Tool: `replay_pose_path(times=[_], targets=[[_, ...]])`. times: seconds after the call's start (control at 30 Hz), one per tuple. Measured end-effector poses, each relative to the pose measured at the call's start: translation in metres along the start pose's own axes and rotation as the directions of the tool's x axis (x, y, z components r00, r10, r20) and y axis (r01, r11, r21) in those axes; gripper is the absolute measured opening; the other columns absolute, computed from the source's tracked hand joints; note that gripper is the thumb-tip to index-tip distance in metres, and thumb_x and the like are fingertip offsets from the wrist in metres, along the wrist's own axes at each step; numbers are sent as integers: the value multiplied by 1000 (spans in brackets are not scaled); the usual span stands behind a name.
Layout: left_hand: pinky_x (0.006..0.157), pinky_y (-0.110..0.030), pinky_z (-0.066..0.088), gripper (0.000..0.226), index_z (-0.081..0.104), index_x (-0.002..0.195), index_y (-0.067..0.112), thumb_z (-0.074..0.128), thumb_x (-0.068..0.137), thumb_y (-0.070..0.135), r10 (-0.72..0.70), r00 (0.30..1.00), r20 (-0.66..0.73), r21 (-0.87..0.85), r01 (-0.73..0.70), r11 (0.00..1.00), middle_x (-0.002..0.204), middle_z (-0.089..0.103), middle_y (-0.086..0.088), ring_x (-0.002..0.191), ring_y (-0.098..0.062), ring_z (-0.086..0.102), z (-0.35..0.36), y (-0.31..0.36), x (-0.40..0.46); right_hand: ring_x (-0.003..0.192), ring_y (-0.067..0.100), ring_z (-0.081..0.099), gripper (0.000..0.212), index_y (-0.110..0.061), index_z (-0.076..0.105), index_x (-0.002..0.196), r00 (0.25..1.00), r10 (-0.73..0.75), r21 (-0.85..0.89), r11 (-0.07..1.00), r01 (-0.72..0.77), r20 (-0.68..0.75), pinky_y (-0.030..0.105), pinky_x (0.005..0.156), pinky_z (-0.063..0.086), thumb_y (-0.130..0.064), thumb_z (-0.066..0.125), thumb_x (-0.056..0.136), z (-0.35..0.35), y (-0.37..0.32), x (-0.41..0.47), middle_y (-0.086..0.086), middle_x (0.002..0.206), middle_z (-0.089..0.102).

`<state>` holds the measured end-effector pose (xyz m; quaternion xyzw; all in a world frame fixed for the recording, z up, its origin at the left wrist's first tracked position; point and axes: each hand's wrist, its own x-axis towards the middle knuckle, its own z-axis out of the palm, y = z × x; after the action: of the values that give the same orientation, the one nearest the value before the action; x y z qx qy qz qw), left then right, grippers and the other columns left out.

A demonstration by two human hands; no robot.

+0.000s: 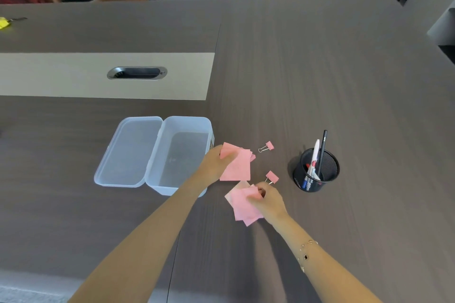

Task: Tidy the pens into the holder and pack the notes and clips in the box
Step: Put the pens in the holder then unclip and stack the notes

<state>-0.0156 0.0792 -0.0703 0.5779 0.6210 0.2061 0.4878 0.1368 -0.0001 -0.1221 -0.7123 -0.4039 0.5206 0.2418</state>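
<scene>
While the clear box (183,155) sits open at the left with its lid (128,152) folded out flat, the left hand (215,162) pinches a batch of pink notes (237,165) just beside the box's right wall, so the drop is a short move leftward. Nearer the person, the right hand (267,198) is closed on a second batch of notes (243,206) lying on the surface (320,69). One binder clip (272,176) lies just beyond its fingers, another clip (267,146) farther off. At the right, the mesh holder (316,172) already holds the pens (315,155).
</scene>
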Motion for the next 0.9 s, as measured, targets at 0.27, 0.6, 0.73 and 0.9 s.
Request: replay_pose_path(times=[0.27, 0.6, 0.73, 0.9], targets=[[72, -28, 50, 71, 55, 120, 17, 50, 76, 71, -89, 996, -15, -127, 86, 988, 113, 65, -5, 104, -22, 64, 39, -55, 3, 92, 27, 59, 53, -10, 57, 126, 984, -100, 549, 836, 1, 150, 35, 69, 46, -19, 52, 75, -20, -15, 10, 10, 106, 65], [86, -26, 48, 34, 54, 122, 25, 62, 89, 25, -6, 993, -114, -221, -19, 975, 108, 60, 8, 105, -17, 59, 45, -52, -29, 72, 9, 48, 10, -21, 48, 87, 921, -360, -360, 848, 390, 148, 12, 55, 34, -15, 53, 92, -19, -17, 5, -5, 81, 48], [78, -21, 45, 3, 64, 87, 27, 66, 87, 26, 137, 983, -126, -6, -139, 990, 84, 51, 19, 88, -7, 51, 47, -66, -37, 70, 12, 49, 6, -8, 59, 93, 918, -379, -363, 844, 396, 119, 15, 59, 35, -12, 55, 92, -21, 0, 8, 4, 88, 59], [79, -1, 46, 36, 59, 118, 22, 65, 85, 34, 187, 982, -8, 107, -185, 977, 104, 55, 17, 95, -2, 58, 50, -76, -33, 77, 0, 56, 29, -20, 62, 112, 913, -392, -294, 864, 408, 114, 6, 64, 43, -25, 69, 85, -17, 11, 9, -8, 101, 61]])
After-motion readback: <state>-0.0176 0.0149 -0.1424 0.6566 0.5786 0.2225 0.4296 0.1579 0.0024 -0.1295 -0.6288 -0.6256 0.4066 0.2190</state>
